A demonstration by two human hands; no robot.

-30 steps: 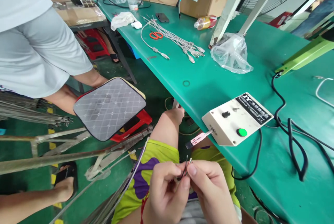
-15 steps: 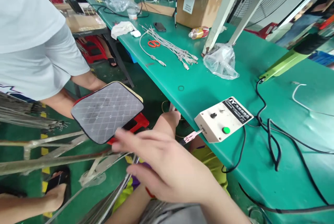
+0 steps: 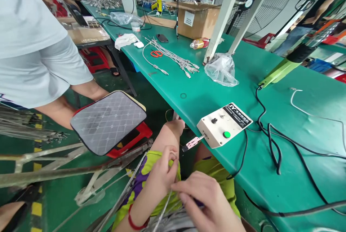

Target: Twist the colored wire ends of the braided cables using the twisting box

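Observation:
Above my lap, my left hand (image 3: 163, 170), with a red band at its wrist, has its fingers closed round a thin grey cable (image 3: 164, 210). My right hand (image 3: 201, 196) is just to the right, thumb and forefinger pinched at the cable beside the left fingers. The cable runs down from the hands toward a grey bundle on my lap. Beyond the hands, at the table's near edge, stands a white control box (image 3: 223, 125) with a green button and a black knob. A pink-and-black clip (image 3: 191, 144) sticks out from its side.
The green table (image 3: 173, 88) carries grey cables (image 3: 173, 57), orange scissors (image 3: 156, 54), a plastic bag (image 3: 223, 70), a bottle (image 3: 199, 43) and a carton (image 3: 198, 19). Black cords lie at right. A cushioned stool (image 3: 109, 122), metal bars and a standing person (image 3: 29, 37) are at left.
My right hand has moved down and right, from in front of the stool to beside my left hand. My left hand, mostly hidden before, now shows with the cable. The view has shifted slightly.

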